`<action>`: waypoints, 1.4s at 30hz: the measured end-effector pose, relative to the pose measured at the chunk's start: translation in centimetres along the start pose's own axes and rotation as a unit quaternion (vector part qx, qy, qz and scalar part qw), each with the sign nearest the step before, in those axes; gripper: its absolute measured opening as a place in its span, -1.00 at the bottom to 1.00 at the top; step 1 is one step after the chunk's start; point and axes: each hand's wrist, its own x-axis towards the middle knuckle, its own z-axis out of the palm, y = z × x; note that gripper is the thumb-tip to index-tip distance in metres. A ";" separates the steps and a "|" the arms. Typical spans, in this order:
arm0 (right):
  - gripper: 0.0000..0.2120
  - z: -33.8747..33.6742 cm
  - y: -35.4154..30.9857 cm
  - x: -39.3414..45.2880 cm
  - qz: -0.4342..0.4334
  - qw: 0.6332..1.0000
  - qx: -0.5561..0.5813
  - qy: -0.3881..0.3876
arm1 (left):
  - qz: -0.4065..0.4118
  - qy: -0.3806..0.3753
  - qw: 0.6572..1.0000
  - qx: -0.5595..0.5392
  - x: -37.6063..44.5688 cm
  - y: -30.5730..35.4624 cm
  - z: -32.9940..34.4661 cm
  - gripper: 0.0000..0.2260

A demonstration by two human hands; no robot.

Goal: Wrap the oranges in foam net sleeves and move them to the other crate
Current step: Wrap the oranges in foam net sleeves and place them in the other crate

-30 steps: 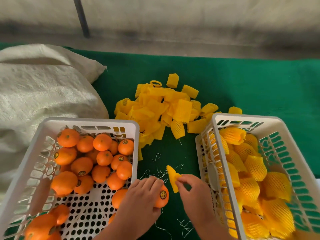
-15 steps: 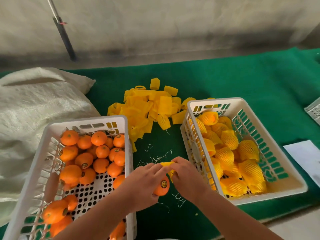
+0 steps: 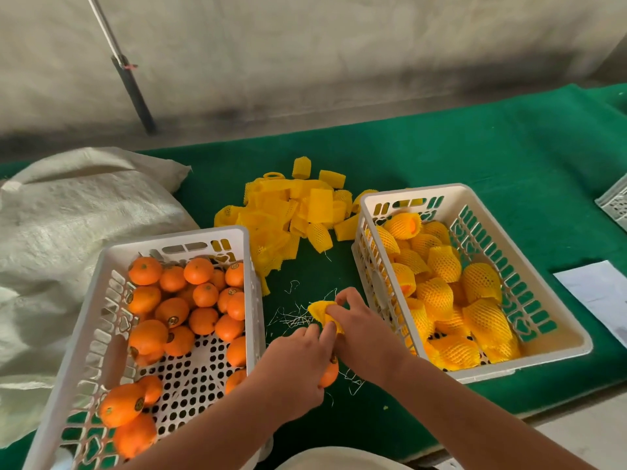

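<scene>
My left hand (image 3: 297, 362) grips a bare orange (image 3: 329, 374) between the two crates; only its lower right side shows. My right hand (image 3: 359, 329) pinches a yellow foam net sleeve (image 3: 319, 308) just above that orange, and both hands' fingertips meet at it. The left white crate (image 3: 84, 334) holds several bare oranges (image 3: 173, 312). The right white crate (image 3: 576, 340) holds several oranges wrapped in yellow sleeves (image 3: 441, 293). A pile of loose yellow sleeves (image 3: 291, 212) lies on the green cloth behind the hands.
A pale woven sack (image 3: 64, 239) lies at the left against the left crate. Thin foam shreds (image 3: 291, 317) litter the green cloth (image 3: 475, 154) between the crates. A white paper (image 3: 597, 290) and a grey crate corner (image 3: 615, 205) sit at the right. A dark pole (image 3: 132, 86) leans behind.
My hands have come together: the right hand brought the sleeve from beside the orange to just above it. The camera view has risen and shifted right.
</scene>
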 end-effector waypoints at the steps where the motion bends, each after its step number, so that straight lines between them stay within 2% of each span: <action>1: -0.81 0.0 0.0 -0.1 -0.002 1.000 -0.001 0.002 | -0.003 -0.003 1.000 0.001 -0.1 0.0 -0.1 -0.25; 5: -0.84 0.4 -0.6 -0.2 -0.042 0.999 0.005 -0.017 | -0.004 -0.047 0.998 0.043 0.5 0.0 -0.6 -0.30; 8: -0.88 0.7 -0.6 0.0 -0.045 0.999 -0.007 -0.021 | -0.011 -0.049 0.998 0.034 1.0 -0.2 -0.7 -0.39; 10: -0.82 0.7 -0.2 0.1 -0.035 0.999 -0.028 -0.027 | -0.015 -0.046 0.999 0.025 1.0 -0.5 -0.6 -0.41; 13: -0.73 0.9 0.3 0.2 -0.007 0.997 -0.062 -0.052 | -0.018 -0.045 0.999 0.012 0.8 -0.9 -0.2 -0.40; 15: -0.70 1.0 0.5 0.2 0.037 0.996 -0.075 -0.034 | -0.021 -0.047 0.999 0.006 0.6 -1.1 0.0 -0.40; 18: -0.67 1.3 0.8 0.5 0.124 0.992 -0.015 0.002 | -0.044 -0.054 0.998 -0.005 0.1 -1.4 0.2 -0.39; 22: -0.85 1.3 0.6 0.6 0.145 0.989 0.017 -0.008 | -0.086 -0.067 0.993 -0.043 -0.7 -2.5 0.1 -0.29; 23: -0.82 1.3 0.6 0.7 0.134 0.990 0.027 -0.016 | -0.097 -0.067 0.991 -0.066 -0.9 -2.7 -0.1 -0.26; 25: -0.65 1.5 0.4 0.7 0.103 0.993 0.046 -0.045 | -0.125 -0.075 0.978 -0.147 -1.3 -3.2 -0.7 -0.22; 27: -0.55 1.6 0.0 0.7 0.071 0.995 0.046 -0.061 | -0.161 -0.096 0.936 -0.298 -1.5 -3.7 -1.5 -0.21; 28: -0.55 1.6 -0.2 0.7 0.060 0.996 0.039 -0.062 | -0.181 -0.102 0.894 -0.398 -1.7 -3.9 -1.9 -0.23; 31: -0.59 1.6 -0.6 0.4 0.048 0.996 0.022 -0.066 | -0.242 -0.111 0.726 -0.635 -2.4 -4.2 -2.8 -0.22; 34: -0.60 1.7 -1.0 -0.1 0.040 0.996 0.026 -0.072 | -0.264 -0.106 0.578 -0.765 -2.9 -4.3 -2.3 -0.13; 35: -0.61 1.7 -1.2 -0.2 0.039 0.996 0.036 -0.074 | -0.263 -0.098 0.543 -0.791 -2.9 -4.1 -2.1 -0.13; 36: -0.63 1.7 -1.3 -0.3 0.039 0.995 0.047 -0.076 | -0.260 -0.089 0.527 -0.804 -2.9 -3.9 -2.0 -0.15; 37: -0.66 1.7 -1.5 -0.4 0.040 0.994 0.058 -0.078 | -0.258 -0.078 0.530 -0.804 -2.8 -3.5 -1.9 -0.16; 38: -0.68 1.6 -1.7 -0.5 0.041 0.994 0.070 -0.079 | -0.257 -0.066 0.549 -0.792 -2.7 -3.0 -1.8 -0.16; 40: -0.65 1.5 -1.9 -0.5 0.045 0.992 0.091 -0.076 | -0.267 -0.034 0.607 -0.748 -2.6 -2.3 -1.6 -0.18; 42: -0.51 1.3 -2.0 -0.5 0.052 0.992 0.096 -0.068 | -0.278 0.007 0.658 -0.700 -2.5 -1.8 -1.5 -0.22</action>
